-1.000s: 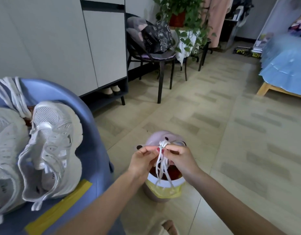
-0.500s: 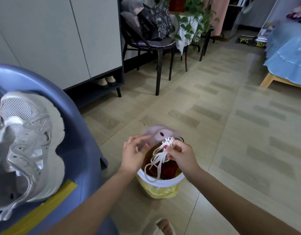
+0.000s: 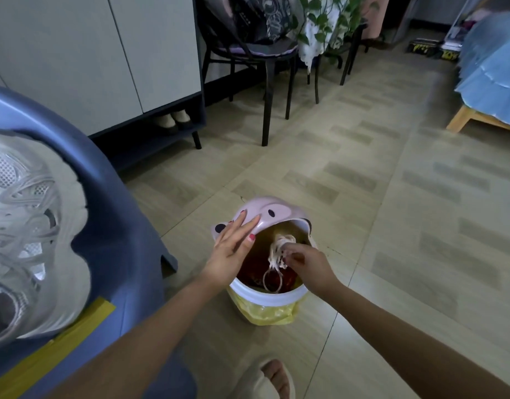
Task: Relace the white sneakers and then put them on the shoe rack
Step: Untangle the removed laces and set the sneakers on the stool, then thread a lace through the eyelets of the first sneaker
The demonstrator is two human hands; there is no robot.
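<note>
A white sneaker (image 3: pixel 32 240) lies on the blue plastic stool (image 3: pixel 110 226), at the left edge of its seat. The left hand (image 3: pixel 230 249), fingers spread flat, presses the pink lid (image 3: pixel 271 213) of the trash bin (image 3: pixel 265 298). The right hand (image 3: pixel 308 263) pinches a bundle of white shoelaces (image 3: pixel 278 251) above the bin's open mouth.

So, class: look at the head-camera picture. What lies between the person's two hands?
In the head view, the bin's open mouth lies between the left hand on the pink lid and the right hand. A white lace bundle hangs there from the right hand.
</note>
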